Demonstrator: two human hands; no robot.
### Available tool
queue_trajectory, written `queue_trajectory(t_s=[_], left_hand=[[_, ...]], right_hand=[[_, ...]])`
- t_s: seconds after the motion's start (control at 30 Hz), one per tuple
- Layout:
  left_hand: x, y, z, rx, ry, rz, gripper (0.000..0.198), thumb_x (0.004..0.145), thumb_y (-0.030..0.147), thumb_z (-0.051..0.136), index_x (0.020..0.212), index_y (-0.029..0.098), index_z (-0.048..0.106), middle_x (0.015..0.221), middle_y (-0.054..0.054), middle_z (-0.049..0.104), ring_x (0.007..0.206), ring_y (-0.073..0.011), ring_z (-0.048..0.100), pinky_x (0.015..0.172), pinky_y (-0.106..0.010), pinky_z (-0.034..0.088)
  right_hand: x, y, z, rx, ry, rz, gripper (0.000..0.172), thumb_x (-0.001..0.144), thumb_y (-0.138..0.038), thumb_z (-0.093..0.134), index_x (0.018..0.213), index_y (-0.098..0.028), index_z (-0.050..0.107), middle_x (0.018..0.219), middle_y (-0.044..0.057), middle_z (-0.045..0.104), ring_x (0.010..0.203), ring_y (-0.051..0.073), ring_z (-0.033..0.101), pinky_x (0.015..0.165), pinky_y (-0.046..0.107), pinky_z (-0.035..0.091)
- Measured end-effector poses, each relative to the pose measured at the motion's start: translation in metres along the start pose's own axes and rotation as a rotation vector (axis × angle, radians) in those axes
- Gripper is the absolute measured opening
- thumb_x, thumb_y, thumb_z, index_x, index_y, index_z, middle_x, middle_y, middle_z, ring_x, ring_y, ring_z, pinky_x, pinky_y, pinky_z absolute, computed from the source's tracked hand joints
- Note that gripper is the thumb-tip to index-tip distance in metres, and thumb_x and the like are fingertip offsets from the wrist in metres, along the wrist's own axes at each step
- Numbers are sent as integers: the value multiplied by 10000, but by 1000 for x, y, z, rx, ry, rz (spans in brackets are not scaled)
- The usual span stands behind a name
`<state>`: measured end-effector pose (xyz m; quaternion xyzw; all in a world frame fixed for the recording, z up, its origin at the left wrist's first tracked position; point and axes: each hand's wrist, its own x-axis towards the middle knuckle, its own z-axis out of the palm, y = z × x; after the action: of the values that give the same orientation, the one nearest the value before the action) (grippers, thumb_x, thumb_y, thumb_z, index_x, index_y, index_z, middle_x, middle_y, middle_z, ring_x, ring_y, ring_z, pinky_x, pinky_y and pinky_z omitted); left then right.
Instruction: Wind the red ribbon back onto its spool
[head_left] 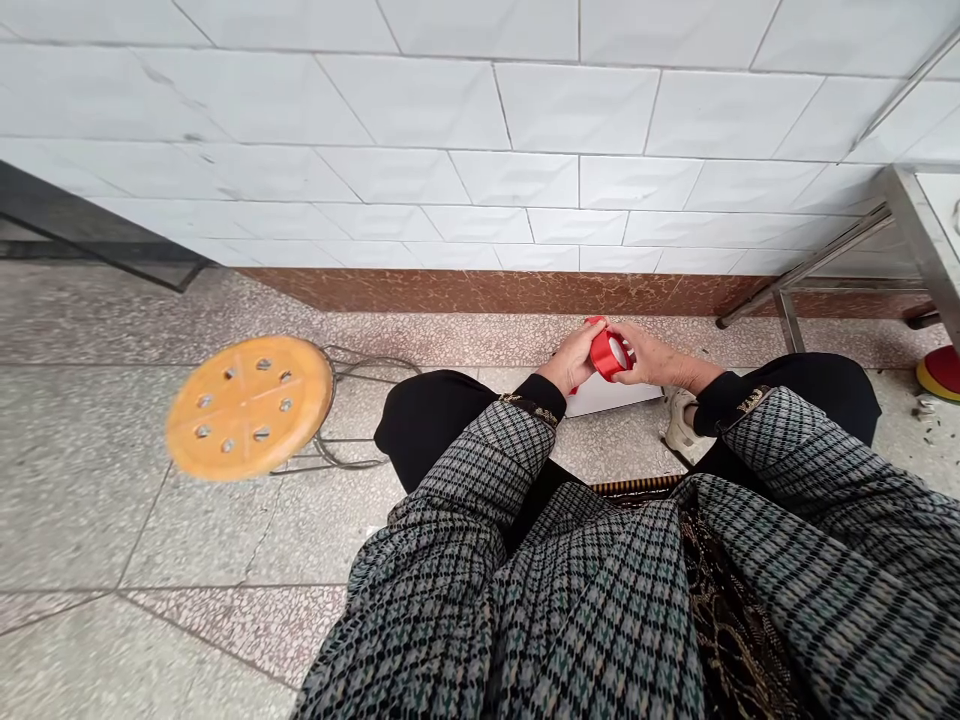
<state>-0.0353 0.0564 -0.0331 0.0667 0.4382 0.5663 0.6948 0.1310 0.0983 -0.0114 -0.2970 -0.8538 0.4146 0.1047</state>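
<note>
Between my hands, low over the floor, is a shiny roll of red ribbon (606,358) with a pale core facing right. My left hand (571,360) is closed at the roll's left side, its thumb near the top and its other fingers partly hidden. My right hand (651,355) grips the roll from the right, fingers bent round its edge. A bit of red shows below my left hand. Beneath both hands a flat white box or board (615,398) lies on the floor between my feet; my hands hide part of it.
A round orange stool (251,408) with holes in its seat stands at my left. White wall tiles (502,180) rise ahead above a brown skirting. At the right is a metal-legged table (911,215), with a red and yellow object (941,372) on the floor.
</note>
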Motion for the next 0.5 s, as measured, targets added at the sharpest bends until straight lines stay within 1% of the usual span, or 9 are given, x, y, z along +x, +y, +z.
queue_trajectory(t_s=[0.13, 0.23, 0.33, 0.43, 0.47, 0.5], left_hand=[[1, -2, -1, 13, -1, -9, 101, 930, 187, 744, 865, 176, 668, 813, -14, 690, 748, -135, 640, 881, -331, 575], [3, -3, -1, 27, 19, 7, 116, 927, 194, 749, 866, 180, 651, 823, -11, 675, 783, -144, 646, 912, -342, 564], [4, -4, -1, 30, 49, 62, 114, 942, 215, 729, 883, 193, 634, 846, -10, 671, 851, -154, 667, 938, -337, 566], [6, -3, -2, 42, 46, 127, 98, 971, 237, 680, 899, 204, 622, 872, -6, 668, 872, -150, 671, 940, -322, 567], [6, -3, -2, 50, 34, 147, 112, 976, 252, 671, 893, 206, 612, 878, -6, 667, 858, -146, 667, 932, -319, 566], [6, -3, -3, 61, 14, 165, 132, 980, 273, 668, 886, 208, 601, 887, -7, 668, 840, -142, 659, 921, -318, 564]], right_hand=[[-1, -3, -3, 41, -19, 30, 860, 682, -294, 864, 1479, -217, 549, 1470, 183, 588, 1401, 407, 541, 1214, 621, 407], [1, -1, -2, 51, -9, 55, 871, 659, -279, 879, 1468, -231, 561, 1463, 175, 595, 1403, 414, 538, 1211, 640, 402], [2, 1, 1, 67, 2, 90, 878, 679, -279, 876, 1492, -224, 547, 1490, 185, 577, 1429, 405, 524, 1231, 638, 388], [3, -2, 2, 141, 42, 140, 880, 708, -270, 872, 1516, -212, 530, 1568, 202, 520, 1504, 394, 461, 1264, 627, 365], [3, -4, 2, 201, 56, 186, 882, 724, -283, 875, 1527, -211, 518, 1586, 207, 503, 1513, 392, 455, 1249, 626, 397], [3, -6, 2, 284, 64, 254, 884, 750, -313, 875, 1543, -209, 497, 1598, 214, 490, 1503, 391, 472, 1208, 621, 458]])
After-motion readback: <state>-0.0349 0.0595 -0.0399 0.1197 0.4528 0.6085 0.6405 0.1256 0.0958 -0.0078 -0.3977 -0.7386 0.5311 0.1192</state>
